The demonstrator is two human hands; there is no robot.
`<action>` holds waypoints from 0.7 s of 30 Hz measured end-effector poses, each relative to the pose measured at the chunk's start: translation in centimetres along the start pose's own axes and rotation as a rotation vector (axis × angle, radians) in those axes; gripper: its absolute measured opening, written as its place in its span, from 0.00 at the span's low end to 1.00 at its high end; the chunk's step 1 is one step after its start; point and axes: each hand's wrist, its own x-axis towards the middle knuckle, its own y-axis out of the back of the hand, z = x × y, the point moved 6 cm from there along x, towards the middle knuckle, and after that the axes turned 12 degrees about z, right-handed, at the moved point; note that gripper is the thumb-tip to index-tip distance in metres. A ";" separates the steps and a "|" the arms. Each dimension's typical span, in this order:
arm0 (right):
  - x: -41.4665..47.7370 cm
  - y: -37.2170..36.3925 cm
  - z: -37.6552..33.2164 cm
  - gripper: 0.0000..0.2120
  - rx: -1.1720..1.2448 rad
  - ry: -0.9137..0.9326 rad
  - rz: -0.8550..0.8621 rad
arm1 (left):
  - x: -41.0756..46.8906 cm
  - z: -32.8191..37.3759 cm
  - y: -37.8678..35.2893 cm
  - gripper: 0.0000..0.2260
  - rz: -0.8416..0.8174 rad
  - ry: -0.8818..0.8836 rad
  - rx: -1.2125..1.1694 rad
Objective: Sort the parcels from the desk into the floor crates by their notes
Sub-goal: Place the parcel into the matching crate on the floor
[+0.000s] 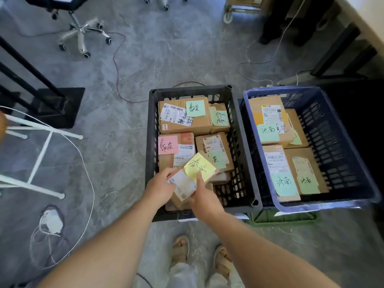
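While both hands gripped it over the near end of the black slatted plastic crate (150, 142), the small cardboard parcel (184, 187) bore a yellow sticky note (198, 167); the left hand (160, 189) curled round its left edge; the right hand (204, 199) pinched its near right side, thumb on the note; brown boxes (182, 121) with green and pink notes crowded the crate beneath; just right stood the blue plastic crate (311, 206), holding green-noted cartons (299, 163); cables (116, 65), a chrome chair base (83, 36) and white frame legs (62, 132) occupied the grey floor (166, 59) to the left.
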 end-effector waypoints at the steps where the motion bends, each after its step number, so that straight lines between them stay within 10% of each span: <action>1: 0.4 -0.3 -0.1 0.37 -0.035 0.025 0.007 | 0.5 -0.2 0.1 0.20 0.022 -0.013 0.006; 9: 5.0 5.2 1.0 0.19 -0.209 -0.024 0.463 | 3.0 1.2 -0.4 0.23 0.146 -0.115 0.093; 13: 6.8 4.7 1.2 0.36 -0.063 -0.039 0.279 | 3.2 0.1 -0.1 0.20 0.149 -0.023 0.164; 21: 2.8 2.7 2.7 0.32 -0.067 -0.011 0.170 | 0.0 -1.9 0.2 0.19 0.134 0.021 0.174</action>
